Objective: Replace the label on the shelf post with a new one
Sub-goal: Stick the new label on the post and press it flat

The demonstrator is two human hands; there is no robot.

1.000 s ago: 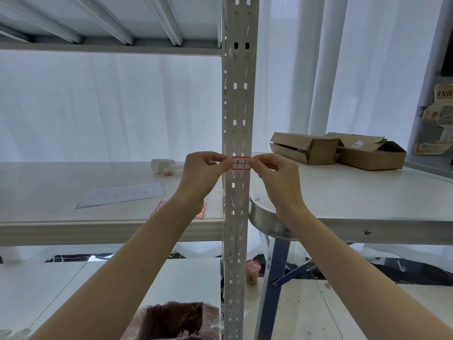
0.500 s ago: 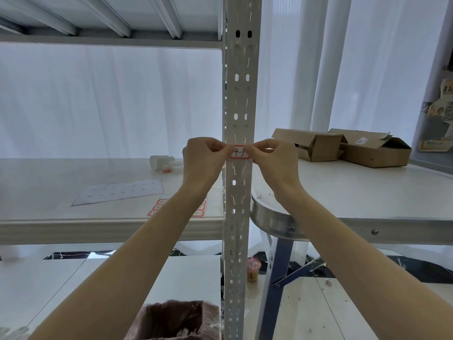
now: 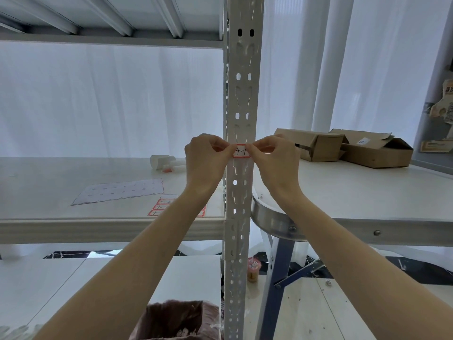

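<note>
A white label with a red border (image 3: 241, 151), marked "4-1", lies across the front of the perforated grey shelf post (image 3: 241, 94) at mid height. My left hand (image 3: 206, 159) pinches its left end with thumb and forefinger. My right hand (image 3: 275, 158) pinches its right end the same way. Both ends of the label are hidden under my fingertips. A sheet of several more red-bordered labels (image 3: 163, 207) lies on the shelf board, partly behind my left forearm.
A backing sheet (image 3: 120, 191) and a white spray nozzle (image 3: 163, 163) lie on the shelf board (image 3: 73, 227). Two cardboard boxes (image 3: 343, 147) sit on the table (image 3: 367, 192) at right. A bin with a dark bag (image 3: 179, 320) stands below.
Both hands have stayed pinched on the label against the post. The hands and label sit a little higher against the post's holes, and the view has tilted slightly.
</note>
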